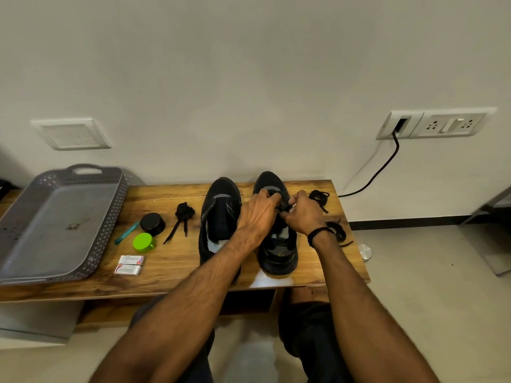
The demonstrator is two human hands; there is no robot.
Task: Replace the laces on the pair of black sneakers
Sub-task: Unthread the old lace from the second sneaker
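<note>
Two black sneakers stand side by side on the wooden table, toes toward the wall. The left sneaker [219, 217] has no lace in it. Over the right sneaker [278, 252] both hands work at the eyelets. My left hand [258, 214] has its fingers curled over the shoe's front and pinches a black lace there. My right hand [302, 214] pinches the same lace [284, 209] beside it. Loose black lace bundles lie left of the shoes [182, 214], at the back right [320, 197] and beside my right wrist [338, 230].
A grey perforated tray [36, 255] sits at the table's left end. Near it lie a black round tin [152, 223], a green cap [143, 241], a teal tool [127, 232] and two small boxes [130, 264]. A black cable [378, 172] hangs from the wall socket.
</note>
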